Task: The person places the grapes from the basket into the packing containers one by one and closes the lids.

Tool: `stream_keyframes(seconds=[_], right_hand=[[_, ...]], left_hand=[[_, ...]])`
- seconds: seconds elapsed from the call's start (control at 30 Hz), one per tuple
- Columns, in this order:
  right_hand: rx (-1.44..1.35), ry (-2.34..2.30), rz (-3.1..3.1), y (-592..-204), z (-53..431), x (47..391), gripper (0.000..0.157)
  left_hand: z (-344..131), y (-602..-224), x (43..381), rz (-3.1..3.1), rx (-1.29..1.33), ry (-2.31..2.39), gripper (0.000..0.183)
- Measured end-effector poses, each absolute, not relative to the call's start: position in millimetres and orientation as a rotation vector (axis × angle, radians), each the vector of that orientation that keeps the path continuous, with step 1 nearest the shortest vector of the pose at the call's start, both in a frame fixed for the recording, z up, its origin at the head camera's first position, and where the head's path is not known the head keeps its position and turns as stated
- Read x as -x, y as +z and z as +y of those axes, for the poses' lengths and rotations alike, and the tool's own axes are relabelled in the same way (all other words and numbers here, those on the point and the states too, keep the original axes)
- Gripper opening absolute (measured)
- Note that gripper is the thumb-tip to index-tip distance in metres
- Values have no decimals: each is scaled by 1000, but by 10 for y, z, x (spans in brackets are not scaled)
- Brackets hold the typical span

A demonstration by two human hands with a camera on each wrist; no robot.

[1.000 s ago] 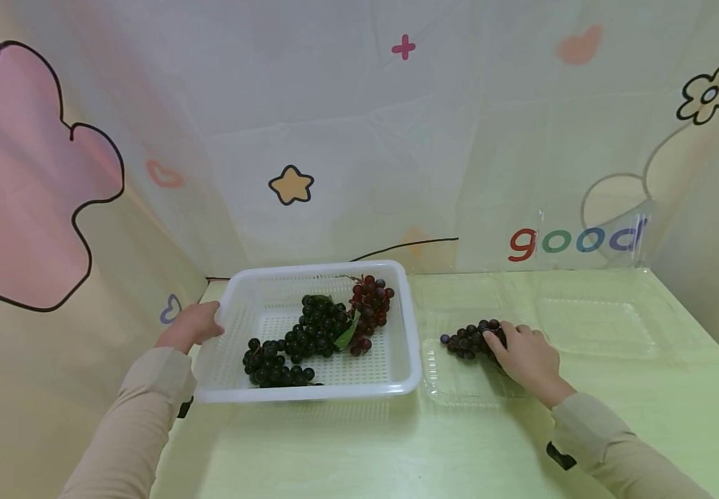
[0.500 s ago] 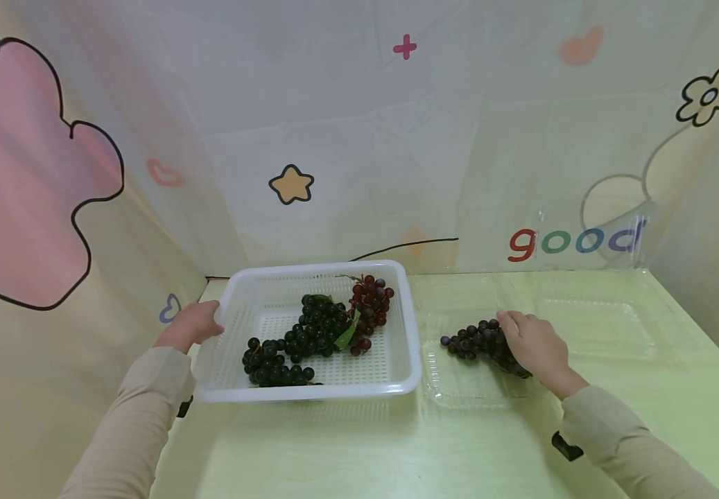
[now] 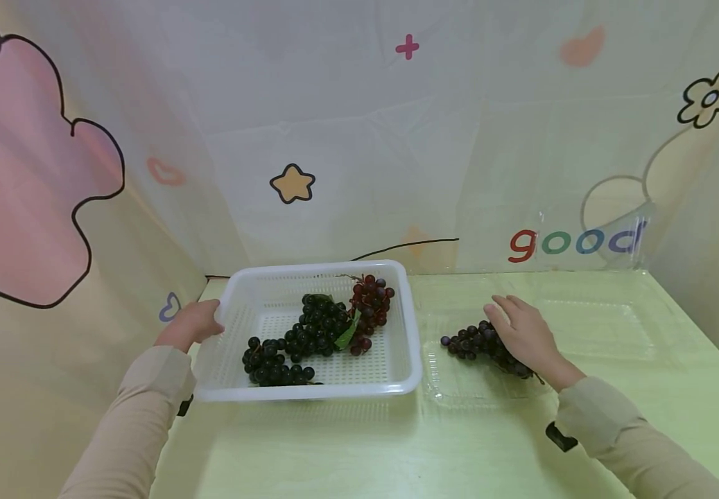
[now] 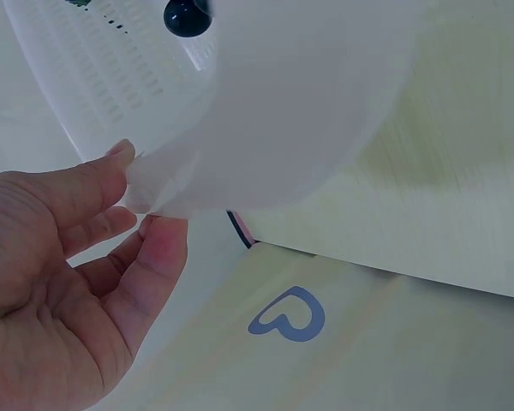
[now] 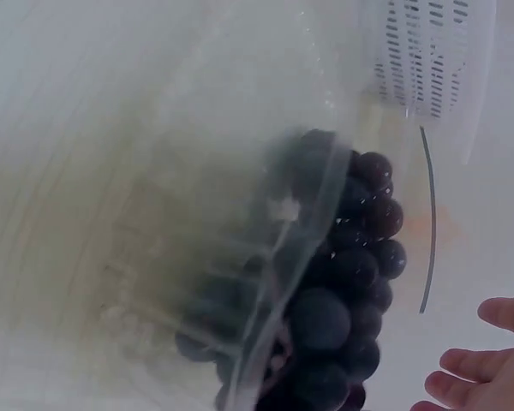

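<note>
My left hand [image 3: 191,326] grips the left rim of a white perforated basket [image 3: 413,346]. Up close in the left wrist view, thumb and fingers [image 4: 158,274] pinch the basket's edge [image 4: 180,184]. Inside lie dark green-black grape bunches [image 3: 315,329] with a leaf, plus a red bunch [image 3: 371,301] at the back right. To the basket's right, a dark purple grape bunch [image 3: 468,339] rests in a clear plastic box [image 3: 432,378]. My right hand [image 3: 529,336] is over its right end, fingers extended. The right wrist view shows those fingers [image 5: 471,364] apart from the grapes [image 5: 351,265].
Another clear plastic compartment or box [image 3: 596,326] lies at the back right. A clear sheet stands against the printed backdrop [image 3: 359,173] behind it. The pale green table [image 3: 359,457] runs up to that backdrop.
My right hand has let go of the purple grape bunch, and its fingers have straightened and moved up and back. The left hand and basket have stayed put.
</note>
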State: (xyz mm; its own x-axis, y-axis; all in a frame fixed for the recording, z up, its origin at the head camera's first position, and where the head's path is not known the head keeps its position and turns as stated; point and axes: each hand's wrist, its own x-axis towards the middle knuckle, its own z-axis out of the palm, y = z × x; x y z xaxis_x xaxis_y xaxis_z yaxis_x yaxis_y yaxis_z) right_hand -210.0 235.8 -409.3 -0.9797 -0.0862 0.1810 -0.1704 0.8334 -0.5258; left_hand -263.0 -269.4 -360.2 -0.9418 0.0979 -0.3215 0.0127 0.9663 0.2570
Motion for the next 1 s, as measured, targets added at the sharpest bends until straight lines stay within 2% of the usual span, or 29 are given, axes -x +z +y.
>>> stream_keyframes(seconds=[0.67,1.0], right_hand=[[-490,989,-2799,-3921,1581,2238,56],[-575,952,-2779,-3944,1357,2314,54]], left_hand=[[-2730,-3658,2690,2792,-69,340,62],[-2690,-3606,2634,2784,-50,364,58]])
